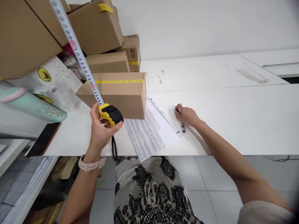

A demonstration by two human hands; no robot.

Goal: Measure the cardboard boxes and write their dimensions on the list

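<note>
The tape measure (110,115) is yellow and black; the boxes (116,99), brown with yellow tape; the bottle (32,101), mint green; the trousers (149,193), pale with black paisley.

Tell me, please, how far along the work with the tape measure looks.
The blade already looks drawn out, and the printed sheet is laid out by the nearest box. The left hand holds the tape measure; the right hand grips what looks like a pen. The blade is not yet retracted; what else remains is unclear.
</note>
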